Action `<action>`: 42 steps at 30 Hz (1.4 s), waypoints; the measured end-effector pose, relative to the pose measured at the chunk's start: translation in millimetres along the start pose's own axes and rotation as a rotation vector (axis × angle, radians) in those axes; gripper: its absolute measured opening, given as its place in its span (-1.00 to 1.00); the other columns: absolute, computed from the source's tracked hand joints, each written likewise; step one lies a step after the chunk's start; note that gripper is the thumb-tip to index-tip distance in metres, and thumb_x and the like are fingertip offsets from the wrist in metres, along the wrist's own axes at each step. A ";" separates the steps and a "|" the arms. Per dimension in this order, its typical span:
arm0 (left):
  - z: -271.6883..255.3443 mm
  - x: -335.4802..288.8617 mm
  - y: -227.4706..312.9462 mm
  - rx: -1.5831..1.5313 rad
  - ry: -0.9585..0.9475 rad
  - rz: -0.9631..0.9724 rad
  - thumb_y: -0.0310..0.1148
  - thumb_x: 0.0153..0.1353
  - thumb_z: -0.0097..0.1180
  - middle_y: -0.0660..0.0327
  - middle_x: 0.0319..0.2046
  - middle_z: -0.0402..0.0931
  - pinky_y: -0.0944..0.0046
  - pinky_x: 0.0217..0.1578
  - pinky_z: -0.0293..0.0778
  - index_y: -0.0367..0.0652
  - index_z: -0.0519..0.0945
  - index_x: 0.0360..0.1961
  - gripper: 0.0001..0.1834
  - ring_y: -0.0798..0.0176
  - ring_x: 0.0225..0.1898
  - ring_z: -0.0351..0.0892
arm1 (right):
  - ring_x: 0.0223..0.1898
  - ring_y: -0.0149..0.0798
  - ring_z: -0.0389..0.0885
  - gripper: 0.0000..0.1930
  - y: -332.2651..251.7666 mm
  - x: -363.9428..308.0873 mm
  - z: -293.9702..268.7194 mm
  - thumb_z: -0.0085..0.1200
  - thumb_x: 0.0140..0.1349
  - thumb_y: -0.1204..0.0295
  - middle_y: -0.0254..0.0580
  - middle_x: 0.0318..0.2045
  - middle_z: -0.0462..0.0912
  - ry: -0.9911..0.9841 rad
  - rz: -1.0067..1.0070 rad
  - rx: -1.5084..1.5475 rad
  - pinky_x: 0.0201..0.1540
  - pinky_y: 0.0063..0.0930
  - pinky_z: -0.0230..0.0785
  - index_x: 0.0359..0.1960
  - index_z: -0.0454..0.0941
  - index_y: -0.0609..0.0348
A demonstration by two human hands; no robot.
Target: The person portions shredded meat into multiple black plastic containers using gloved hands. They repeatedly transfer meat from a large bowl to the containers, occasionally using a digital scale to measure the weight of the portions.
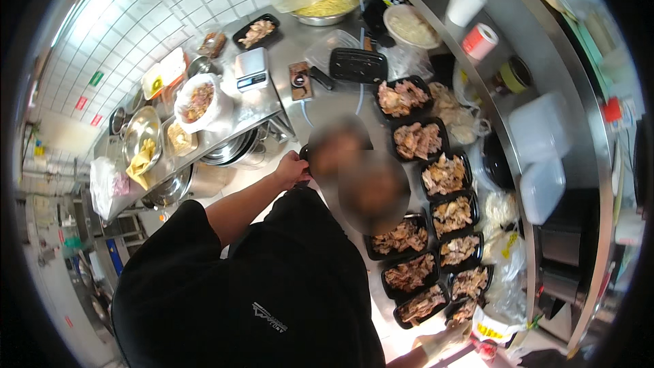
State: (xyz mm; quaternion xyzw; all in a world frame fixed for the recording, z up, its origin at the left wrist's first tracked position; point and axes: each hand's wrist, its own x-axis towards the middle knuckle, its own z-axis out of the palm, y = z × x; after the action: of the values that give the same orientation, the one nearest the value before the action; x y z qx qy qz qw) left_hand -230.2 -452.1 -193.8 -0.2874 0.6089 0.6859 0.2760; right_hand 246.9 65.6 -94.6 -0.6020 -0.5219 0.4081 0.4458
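My left hand (293, 169) is closed at the near side of the steel table, its fingers curled on the dark rim of what looks like a black tray (304, 153). A blurred patch hides most of that tray and its contents. At the lower right, my right hand (443, 342) wears a pale glove and is stretched out beside the nearest black tray of meat (466, 311). Its fingers are too unclear to read. More black trays hold chopped cooked meat, among them a front-row tray (400, 237) and a back-row tray (444, 176).
Beyond my hands are an empty black tray (357, 65), a bowl of noodles (320, 4) and a tub (411, 26). Leftward, a side table bears a scale (252, 68) and a white bucket (199, 103). A steel shelf (504, 95) runs along the right.
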 end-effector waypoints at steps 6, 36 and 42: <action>-101.3 30.3 72.5 0.075 0.042 0.154 -0.57 0.39 0.23 -0.01 -0.14 0.56 -0.02 -0.30 0.87 -0.31 0.39 0.06 -0.68 -0.01 -0.22 0.79 | -0.43 -0.43 0.59 -0.75 -44.4 -101.3 95.2 0.17 0.51 0.39 -0.25 -0.26 0.72 -0.081 -0.205 -0.048 -0.39 -0.59 0.45 0.10 0.69 0.22; -287.4 233.2 309.3 0.219 0.210 -0.071 -0.51 0.36 0.06 -0.16 0.11 0.66 -0.40 -0.09 0.81 -0.47 0.65 0.15 -0.61 -0.21 0.17 0.72 | -0.43 -0.18 0.54 -0.75 -168.3 -406.4 406.9 0.08 0.51 0.47 -0.02 -0.31 0.72 -0.859 -0.978 -0.454 -0.35 -0.31 0.41 0.01 0.74 0.37; -263.4 210.5 322.7 0.241 0.221 -0.036 -0.43 0.53 0.02 -0.29 0.43 0.35 -0.47 -0.16 0.81 -0.45 0.23 0.45 -0.43 -0.41 0.25 0.64 | -0.02 0.01 0.76 -0.73 -182.3 -415.5 414.8 0.16 0.50 0.47 0.13 -0.01 0.78 -0.906 -0.851 -0.468 0.02 -0.22 0.63 0.09 0.73 0.36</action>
State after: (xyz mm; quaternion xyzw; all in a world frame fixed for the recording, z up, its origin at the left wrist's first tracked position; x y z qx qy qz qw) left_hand -593.6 -742.2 -153.8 -0.3368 0.7082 0.5671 0.2519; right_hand -248.9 -290.2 -20.1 -0.1934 -0.9246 0.2852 0.1623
